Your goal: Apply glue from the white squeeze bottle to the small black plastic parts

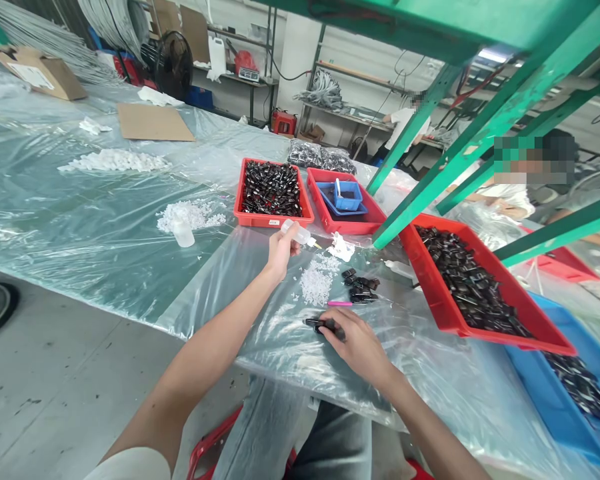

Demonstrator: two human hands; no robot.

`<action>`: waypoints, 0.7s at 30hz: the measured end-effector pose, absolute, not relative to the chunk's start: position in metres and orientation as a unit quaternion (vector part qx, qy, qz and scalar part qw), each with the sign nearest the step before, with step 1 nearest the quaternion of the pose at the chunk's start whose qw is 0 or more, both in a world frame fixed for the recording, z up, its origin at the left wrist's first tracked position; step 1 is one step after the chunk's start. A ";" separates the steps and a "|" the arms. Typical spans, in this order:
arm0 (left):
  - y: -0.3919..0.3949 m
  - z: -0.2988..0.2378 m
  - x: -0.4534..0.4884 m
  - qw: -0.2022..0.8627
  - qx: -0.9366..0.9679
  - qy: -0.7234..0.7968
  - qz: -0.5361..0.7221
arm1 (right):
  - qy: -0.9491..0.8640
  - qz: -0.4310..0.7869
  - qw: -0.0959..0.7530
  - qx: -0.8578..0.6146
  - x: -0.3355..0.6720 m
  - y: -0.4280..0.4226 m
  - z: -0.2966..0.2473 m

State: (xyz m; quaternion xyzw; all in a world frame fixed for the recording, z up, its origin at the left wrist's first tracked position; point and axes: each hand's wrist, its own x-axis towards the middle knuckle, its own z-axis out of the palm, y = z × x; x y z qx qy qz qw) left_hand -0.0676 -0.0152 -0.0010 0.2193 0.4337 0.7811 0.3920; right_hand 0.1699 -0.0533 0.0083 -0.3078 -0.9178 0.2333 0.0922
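My left hand is closed around a small translucent squeeze bottle, its thin nozzle tilted down to the right beside a crumpled white tissue. My right hand rests low over the plastic-covered table, fingers closed on small black plastic parts; how many it grips is partly hidden. Just beyond that hand are a pink stick-like tool and a little group of black parts. Small whitish clear pieces lie in a heap between my hands.
Red trays of black parts stand at the back and right. Another red tray holds blue containers. Green metal bars slant across the right. A white cup lies by another heap. Two people work beyond.
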 end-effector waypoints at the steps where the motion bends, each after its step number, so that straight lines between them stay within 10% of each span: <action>1: -0.015 -0.001 -0.067 0.392 0.219 0.434 0.781 | -0.924 0.218 0.091 -0.301 0.170 -0.054 0.010; 21: -0.014 -0.003 -0.067 0.388 0.209 0.446 0.779 | -0.974 -0.008 0.079 -0.212 0.154 -0.053 -0.011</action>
